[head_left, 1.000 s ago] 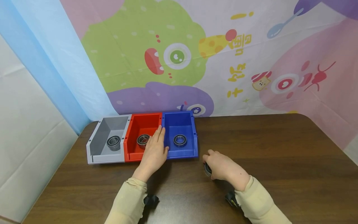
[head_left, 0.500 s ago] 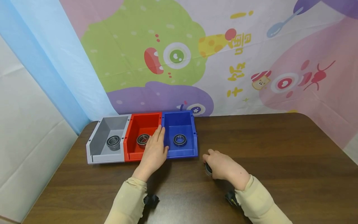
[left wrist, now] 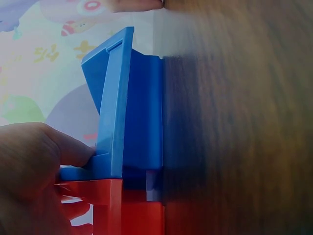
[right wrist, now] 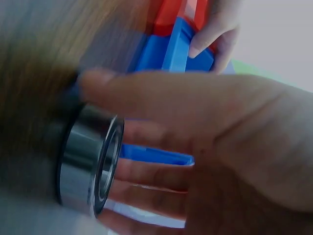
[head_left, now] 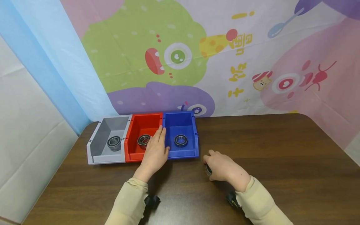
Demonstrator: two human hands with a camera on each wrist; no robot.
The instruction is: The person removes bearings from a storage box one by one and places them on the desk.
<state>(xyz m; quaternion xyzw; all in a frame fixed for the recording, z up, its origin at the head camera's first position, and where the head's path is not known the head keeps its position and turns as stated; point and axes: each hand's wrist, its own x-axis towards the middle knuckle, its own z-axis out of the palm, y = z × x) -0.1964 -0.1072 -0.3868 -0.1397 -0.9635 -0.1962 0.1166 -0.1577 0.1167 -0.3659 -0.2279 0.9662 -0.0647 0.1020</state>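
Observation:
My left hand (head_left: 155,153) rests over the shared wall of the red bin (head_left: 135,155) and the blue bin (head_left: 182,153), fingers straight. In the left wrist view its thumb (left wrist: 78,149) touches the blue bin's side. My right hand (head_left: 225,167) holds a ball bearing (head_left: 208,170) at the table, right of the blue bin; the right wrist view has this steel bearing (right wrist: 90,159) between thumb and fingers. One bearing (head_left: 181,141) lies in the blue bin. Another bearing (head_left: 144,140) sits in the red bin, partly hidden by my left hand.
A grey bin (head_left: 106,160) joins the red one on the left, with a bearing (head_left: 114,143) inside that looks taller, perhaps stacked. The bins stand at the back of the brown wooden table (head_left: 267,143), against a printed cloth (head_left: 225,103).
My right hand shifts very slightly around the bearing, which stays at nearly the same place. The left hand and the bins have not moved.

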